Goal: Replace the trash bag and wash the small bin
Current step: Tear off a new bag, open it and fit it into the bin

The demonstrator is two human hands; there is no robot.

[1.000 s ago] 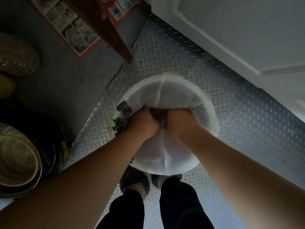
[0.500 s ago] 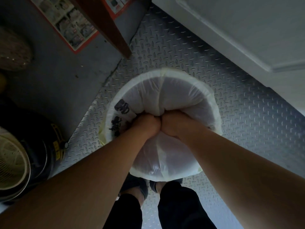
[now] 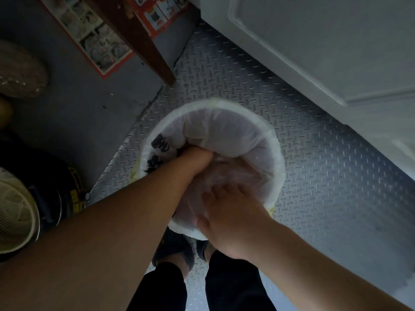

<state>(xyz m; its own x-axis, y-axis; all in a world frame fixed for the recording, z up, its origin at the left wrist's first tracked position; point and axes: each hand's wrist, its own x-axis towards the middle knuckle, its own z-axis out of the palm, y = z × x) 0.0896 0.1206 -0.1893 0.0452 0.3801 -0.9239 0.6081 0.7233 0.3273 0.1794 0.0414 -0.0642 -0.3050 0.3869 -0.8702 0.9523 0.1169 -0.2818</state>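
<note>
Nearest, the person's dark-trousered legs (image 3: 197, 286) stand on the metal tread-plate floor (image 3: 314, 176). Just beyond them the right hand (image 3: 226, 212) lies with fingers spread on the white trash bag (image 3: 224, 133), while the left hand (image 3: 197, 158) is bunched around gathered plastic at the bag's middle. The bag fills the small bin (image 3: 277, 194), which stands on that floor below a white door (image 3: 325, 52).
</note>
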